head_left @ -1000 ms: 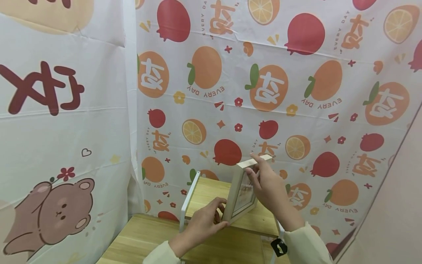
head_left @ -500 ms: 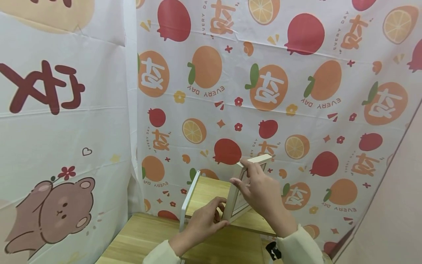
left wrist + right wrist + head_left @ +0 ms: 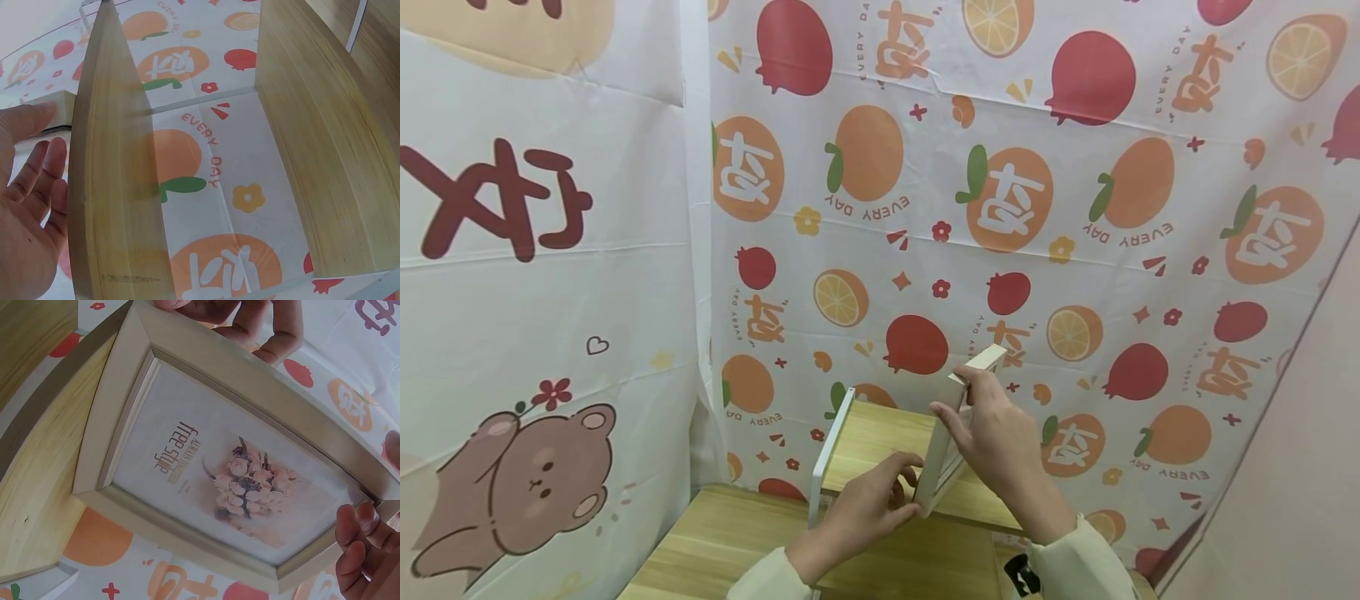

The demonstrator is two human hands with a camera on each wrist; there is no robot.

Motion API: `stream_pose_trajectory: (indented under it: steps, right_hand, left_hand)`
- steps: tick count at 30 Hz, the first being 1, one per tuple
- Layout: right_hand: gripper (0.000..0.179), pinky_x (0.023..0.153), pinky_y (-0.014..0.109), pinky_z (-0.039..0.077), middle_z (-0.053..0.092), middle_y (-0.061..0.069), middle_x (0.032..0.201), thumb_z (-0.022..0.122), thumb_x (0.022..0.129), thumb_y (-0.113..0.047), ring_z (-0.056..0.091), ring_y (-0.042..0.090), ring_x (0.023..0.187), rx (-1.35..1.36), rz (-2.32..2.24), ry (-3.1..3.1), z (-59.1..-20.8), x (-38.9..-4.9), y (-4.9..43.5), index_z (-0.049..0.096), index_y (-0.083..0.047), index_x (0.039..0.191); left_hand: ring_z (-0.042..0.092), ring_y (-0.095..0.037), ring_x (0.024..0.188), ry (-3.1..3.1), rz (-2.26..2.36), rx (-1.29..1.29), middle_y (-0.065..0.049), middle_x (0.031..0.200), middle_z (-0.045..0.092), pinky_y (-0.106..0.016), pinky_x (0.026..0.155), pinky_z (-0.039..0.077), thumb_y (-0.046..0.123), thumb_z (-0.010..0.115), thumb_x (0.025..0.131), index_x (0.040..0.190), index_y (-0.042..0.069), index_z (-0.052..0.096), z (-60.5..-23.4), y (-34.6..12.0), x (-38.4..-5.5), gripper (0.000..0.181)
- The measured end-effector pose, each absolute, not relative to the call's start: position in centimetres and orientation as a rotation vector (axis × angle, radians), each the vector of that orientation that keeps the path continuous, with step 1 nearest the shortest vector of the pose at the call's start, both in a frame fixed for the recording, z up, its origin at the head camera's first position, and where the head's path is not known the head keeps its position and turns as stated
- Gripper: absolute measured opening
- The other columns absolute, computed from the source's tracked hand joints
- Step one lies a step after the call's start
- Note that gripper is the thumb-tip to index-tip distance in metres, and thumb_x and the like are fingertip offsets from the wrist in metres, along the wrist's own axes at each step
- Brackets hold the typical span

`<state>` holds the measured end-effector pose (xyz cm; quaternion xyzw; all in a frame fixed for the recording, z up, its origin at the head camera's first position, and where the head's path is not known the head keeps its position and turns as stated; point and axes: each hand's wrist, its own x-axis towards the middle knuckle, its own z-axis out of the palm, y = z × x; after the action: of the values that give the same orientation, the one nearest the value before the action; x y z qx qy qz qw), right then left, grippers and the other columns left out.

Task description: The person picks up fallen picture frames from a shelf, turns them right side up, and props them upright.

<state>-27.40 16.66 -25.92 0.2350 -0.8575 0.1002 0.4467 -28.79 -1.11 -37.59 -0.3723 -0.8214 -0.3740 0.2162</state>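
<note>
Change over the last second: picture frame (image 3: pixel 219 462) swings round, its print now nearly edge-on to the head view where the glass showed plainly before. Right hand (image 3: pixel 1000 429) has shifted from the top edge to the upper near corner and grips there, thumb and finger. Left hand (image 3: pixel 871 504) pinches the lower near corner, same spot as before. Reading: the frame's facing seems under adjustment, not settled while both hands hold on.

Position: frame upright at the front of the upper shelf (image 3: pixel 872 442); looks rested on the board, contact itself hidden.

Count: one frame, two hands. Two shelf boards, the upper one and a lower shelf (image 3: pixel 925 558). One counter (image 3: pixel 722 533). Two printed cloths: fruit cloth (image 3: pixel 880 242) behind, bear cloth (image 3: pixel 542 483) at left. One black object (image 3: pixel 1021 575), low right, partly hidden, unidentified.
</note>
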Motion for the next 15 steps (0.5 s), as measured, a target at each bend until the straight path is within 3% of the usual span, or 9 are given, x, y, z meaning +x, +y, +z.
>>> stream_pose_trajectory:
  steps: [5,15]
  right_hand:
    - [0.05,0.04,0.017,0.025,0.057,0.004,0.084,0.076,0.083,-0.031,0.024,0.001,0.046,0.55,0.301,-2.143,-25.96,-27.32,16.77,0.056,-0.008,0.123]
    - [0.046,0.041,0.017,0.028,0.055,0.0,0.073,0.075,0.085,-0.026,0.032,0.002,0.047,0.523,0.352,-2.171,-26.09,-27.26,16.97,0.055,-0.007,0.122]
  left_hand:
    - [0.058,0.001,0.073,-2.265,-1.014,-1.042,0.001,0.094,0.063,-0.014,0.062,0.047,0.01,0.076,0.082,0.12,0.014,0.05,-37.45,-0.65,-28.8,0.047]
    - [0.057,0.001,0.071,-2.287,-1.02,-1.033,0.0,0.093,0.064,-0.013,0.061,0.046,0.01,0.076,0.082,0.118,0.014,0.05,-37.31,-0.05,-28.94,0.045]
